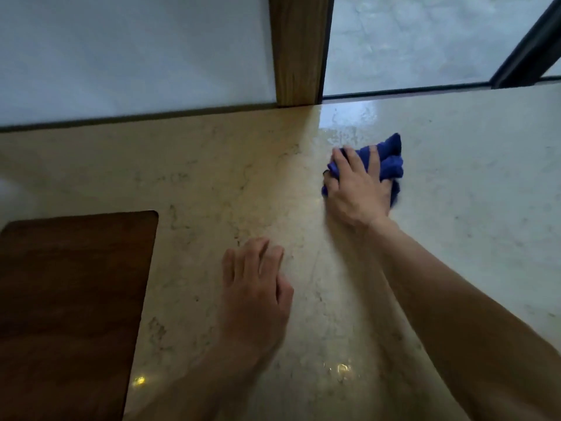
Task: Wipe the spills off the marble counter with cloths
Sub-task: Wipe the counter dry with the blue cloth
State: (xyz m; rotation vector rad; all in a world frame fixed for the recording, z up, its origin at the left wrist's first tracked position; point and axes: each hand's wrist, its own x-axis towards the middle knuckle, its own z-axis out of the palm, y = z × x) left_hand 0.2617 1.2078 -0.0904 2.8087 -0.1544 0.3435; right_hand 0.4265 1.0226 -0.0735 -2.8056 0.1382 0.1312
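Marble bench (pixel 243 177) fills the head view, pale and veined, with a dark wooden board (pixel 69 299) lying on it at the near left. The right hand (pixel 356 189) is pressed down on a bunched blue cloth (pixel 388 156) toward the far side of the bench, close to the wooden post (pixel 299 50) and the window glass (pixel 409 41); its grip is curled over the cloth, fingers spread across the top and the cloth squeezed under the palm. A wet sheen (pixel 346 129) shows on the marble just beyond the cloth. The left hand (pixel 255 293) rests flat on the bare bench nearer the body, its grip open and holding nothing. Small wet glints (pixel 340 367) show near the front edge. To wipe well, I would keep the palm flat, push the cloth through the sheen in overlapping passes toward the back edge, and turn it to a dry face before tackling the near glints
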